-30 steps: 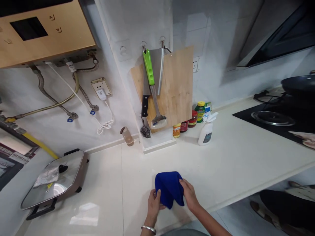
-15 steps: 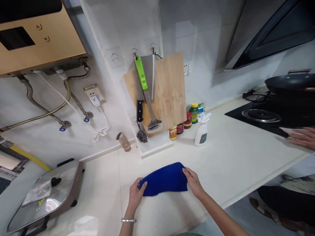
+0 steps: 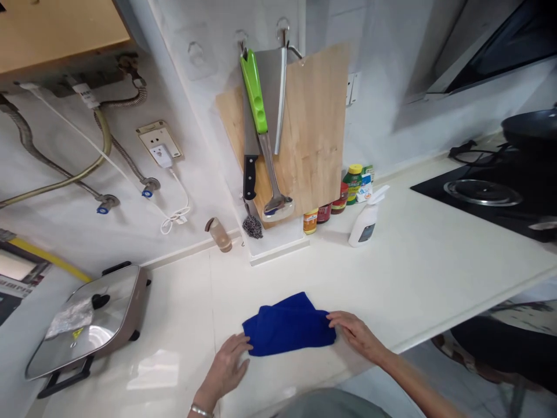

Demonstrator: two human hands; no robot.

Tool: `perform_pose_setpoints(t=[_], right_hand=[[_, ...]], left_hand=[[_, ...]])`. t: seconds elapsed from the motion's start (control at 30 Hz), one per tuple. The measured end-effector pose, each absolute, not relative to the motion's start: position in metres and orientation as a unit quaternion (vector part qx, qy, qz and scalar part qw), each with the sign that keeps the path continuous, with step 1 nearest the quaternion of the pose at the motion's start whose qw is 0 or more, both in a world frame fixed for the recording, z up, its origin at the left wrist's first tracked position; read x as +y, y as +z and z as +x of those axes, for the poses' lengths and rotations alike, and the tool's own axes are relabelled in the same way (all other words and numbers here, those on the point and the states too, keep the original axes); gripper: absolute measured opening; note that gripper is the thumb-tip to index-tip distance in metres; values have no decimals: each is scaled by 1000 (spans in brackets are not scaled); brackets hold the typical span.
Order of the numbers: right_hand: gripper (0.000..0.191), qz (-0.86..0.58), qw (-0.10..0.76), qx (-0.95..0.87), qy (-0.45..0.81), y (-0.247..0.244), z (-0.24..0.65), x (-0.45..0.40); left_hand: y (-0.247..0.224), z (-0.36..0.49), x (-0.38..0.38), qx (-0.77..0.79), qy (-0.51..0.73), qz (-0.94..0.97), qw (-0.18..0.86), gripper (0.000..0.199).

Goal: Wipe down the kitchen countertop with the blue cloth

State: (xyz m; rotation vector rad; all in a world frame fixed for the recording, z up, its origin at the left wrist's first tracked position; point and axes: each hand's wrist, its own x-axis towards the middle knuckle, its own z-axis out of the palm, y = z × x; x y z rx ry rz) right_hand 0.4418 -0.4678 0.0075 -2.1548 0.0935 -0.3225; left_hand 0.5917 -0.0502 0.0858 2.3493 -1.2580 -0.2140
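Observation:
A blue cloth [image 3: 289, 328] lies folded on the white counter, with one layer sticking out at its upper edge. At the cloth's left edge is my left hand [image 3: 227, 364], its fingertips by the cloth and its thumb apart. The fingers of my right hand [image 3: 354, 334] reach over the cloth's right edge, spread a little and not wrapped round it. Beyond the cloth, a white spray bottle [image 3: 364, 225] stands on the counter.
An electric pan with a glass lid [image 3: 89, 319] sits at the left. Behind are a small brown bottle [image 3: 219, 235], jars [image 3: 339, 198] and a hanging cutting board [image 3: 311, 128]. A cooktop [image 3: 483, 194] lies at the right, with another person's dark clothing [image 3: 505, 342] below.
The cloth has gone from held up between both hands to lying folded on the counter. Both hands have loosened their grip. The view has shifted, and the other person's hand is largely out of sight.

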Motion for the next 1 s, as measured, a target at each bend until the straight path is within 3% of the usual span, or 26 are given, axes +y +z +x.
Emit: perform_pose_setpoints(t=[0.23,0.43,0.6,0.87,1.0], right_hand=[[39,-887,417,84,-177,-1,467,-433],[38,-910,365,70,-183,3,473,-423],[30,-923,338,65,-175,8,476,-421],[28,-920,360,9,-153,20,445,-417],[32,-911,399,-56,-90,33,416,-422]], left_hand=[[68,599,-113,-339,-1,891,303,34],[53,619,-165,-296,-8,914,278,41],[67,632,-162,-329,-47,907,257,22],[84,603,-138,-365,-1,879,307,22],[94,566,-110,-393,-42,857,330,26]])
